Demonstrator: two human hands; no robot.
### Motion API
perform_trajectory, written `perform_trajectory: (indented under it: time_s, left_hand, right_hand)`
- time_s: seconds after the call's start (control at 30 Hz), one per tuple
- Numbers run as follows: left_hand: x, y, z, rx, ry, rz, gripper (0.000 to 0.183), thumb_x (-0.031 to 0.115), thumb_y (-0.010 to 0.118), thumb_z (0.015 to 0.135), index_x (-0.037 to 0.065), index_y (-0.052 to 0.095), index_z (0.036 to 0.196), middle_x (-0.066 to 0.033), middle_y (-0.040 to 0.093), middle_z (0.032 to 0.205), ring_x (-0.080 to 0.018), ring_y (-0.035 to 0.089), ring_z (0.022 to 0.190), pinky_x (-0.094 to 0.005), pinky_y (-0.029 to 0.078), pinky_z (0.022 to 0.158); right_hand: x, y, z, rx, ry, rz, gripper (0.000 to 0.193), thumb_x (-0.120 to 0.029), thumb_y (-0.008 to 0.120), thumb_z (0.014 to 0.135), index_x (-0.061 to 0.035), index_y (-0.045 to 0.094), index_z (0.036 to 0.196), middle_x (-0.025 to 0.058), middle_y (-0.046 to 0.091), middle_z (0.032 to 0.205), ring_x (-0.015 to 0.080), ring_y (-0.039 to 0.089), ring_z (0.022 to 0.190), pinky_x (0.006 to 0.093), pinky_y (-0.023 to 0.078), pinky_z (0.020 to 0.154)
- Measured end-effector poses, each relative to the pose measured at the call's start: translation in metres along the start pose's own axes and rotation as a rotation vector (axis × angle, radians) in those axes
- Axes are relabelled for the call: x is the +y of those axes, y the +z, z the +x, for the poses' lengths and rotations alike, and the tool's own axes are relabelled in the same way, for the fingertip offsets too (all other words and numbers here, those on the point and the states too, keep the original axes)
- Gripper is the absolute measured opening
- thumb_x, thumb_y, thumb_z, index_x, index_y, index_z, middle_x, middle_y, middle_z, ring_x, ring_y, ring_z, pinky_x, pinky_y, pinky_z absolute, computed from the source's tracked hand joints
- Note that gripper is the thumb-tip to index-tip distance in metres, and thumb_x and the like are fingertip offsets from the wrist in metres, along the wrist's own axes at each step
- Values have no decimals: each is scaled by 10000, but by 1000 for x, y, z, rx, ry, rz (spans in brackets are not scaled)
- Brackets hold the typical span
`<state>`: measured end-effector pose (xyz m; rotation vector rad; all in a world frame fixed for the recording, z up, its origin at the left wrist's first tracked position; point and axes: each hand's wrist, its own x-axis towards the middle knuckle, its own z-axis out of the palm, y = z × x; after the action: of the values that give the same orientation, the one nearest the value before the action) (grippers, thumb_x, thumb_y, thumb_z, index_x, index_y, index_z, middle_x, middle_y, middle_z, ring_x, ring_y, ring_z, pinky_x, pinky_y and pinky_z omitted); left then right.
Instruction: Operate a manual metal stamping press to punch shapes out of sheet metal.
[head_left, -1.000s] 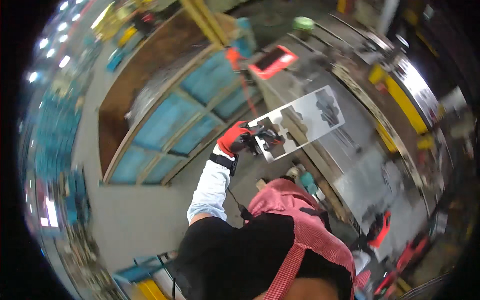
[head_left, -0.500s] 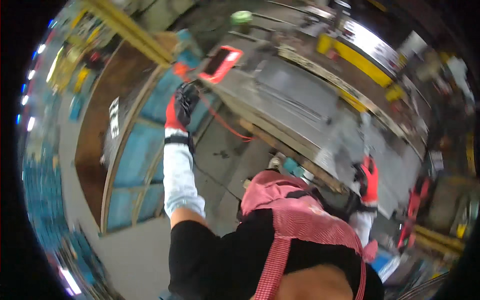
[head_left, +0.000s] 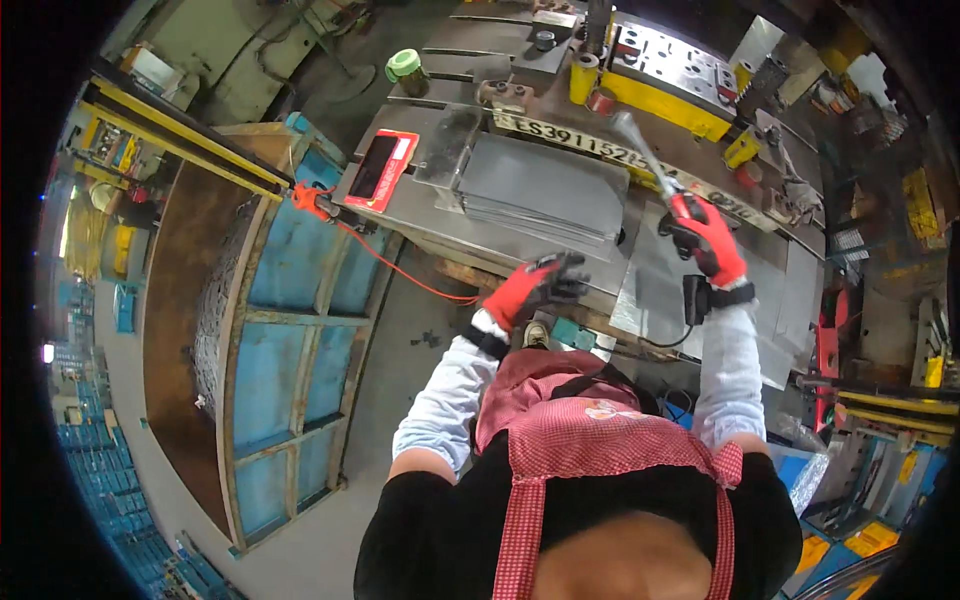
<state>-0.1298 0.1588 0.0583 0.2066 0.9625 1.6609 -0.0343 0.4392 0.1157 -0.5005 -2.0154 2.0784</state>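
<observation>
My right hand (head_left: 705, 236), in a red and black glove, is shut on a long metal rod tool (head_left: 640, 155) that points up toward the yellow press die (head_left: 672, 75). My left hand (head_left: 540, 285), gloved the same way, hovers with fingers apart at the front edge of the steel work table (head_left: 440, 215), just below a stack of grey metal sheets (head_left: 545, 185). It holds nothing.
A red flat device (head_left: 380, 165) lies on the table's left end, with an orange cable (head_left: 400, 270) running from it. A blue wooden-framed crate (head_left: 285, 330) stands to the left. A green-lidded jar (head_left: 405, 68) sits at the back. Machine parts crowd the right side.
My view has swung back onto the table. My left hand came down from the table's far left end to its front edge. My right hand rose from my side and now grips the rod.
</observation>
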Motion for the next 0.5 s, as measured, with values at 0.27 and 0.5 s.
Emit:
perform_trajectory:
  time_s: [0.27, 0.5]
  left_hand:
    - [14, 8, 47, -162, 43, -11, 413, 325, 417, 907, -19, 506, 1118, -128, 620, 947, -232, 617, 835, -336, 501, 742]
    - [-1, -1, 57, 7, 207, -240, 413, 267, 402, 919, 47, 362, 1266, -137, 558, 1068, -191, 584, 870, -363, 480, 809]
  right_hand:
    - [1, 5, -3, -145, 143, 22, 520, -205, 634, 747, -9, 460, 1196, 1, 549, 843, 58, 478, 635, 195, 393, 548]
    - [13, 27, -22, -110, 163, 70, 297, -163, 607, 742, -58, 518, 1005, -34, 495, 667, 44, 423, 508, 205, 340, 446]
